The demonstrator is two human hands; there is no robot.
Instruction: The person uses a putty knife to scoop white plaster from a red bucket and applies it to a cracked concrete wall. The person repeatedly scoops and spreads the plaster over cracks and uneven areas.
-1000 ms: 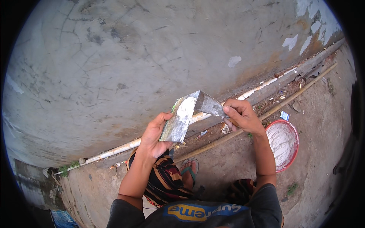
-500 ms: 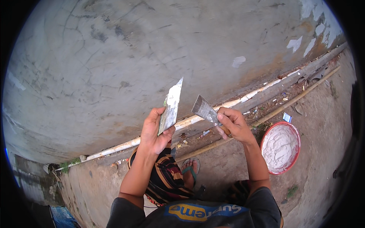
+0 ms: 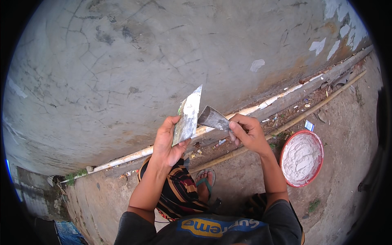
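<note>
My left hand (image 3: 168, 141) grips a flat, pointed metal plate (image 3: 185, 128) by its lower end, thumb on one side and fingers on the other. White putty (image 3: 191, 105) coats the plate's upper half. My right hand (image 3: 248, 132) is closed round the handle of a putty knife (image 3: 215, 119), whose flared grey blade points left. The blade's corner is right at the plate's right edge; whether they touch I cannot tell. My fingers hide most of the knife's handle.
A red basin (image 3: 321, 157) of whitish putty stands on the ground at my right. Ahead rises a cracked grey wall (image 3: 134, 61). A white pipe (image 3: 122, 158) runs along its foot, with a bamboo pole (image 3: 300, 121) nearer me. Litter lies between them, including a small blue-and-white packet (image 3: 309, 125).
The putty knife has moved left, its blade turning flatter and coming up to the plate. The plate has shifted slightly right and tilted a little further over.
</note>
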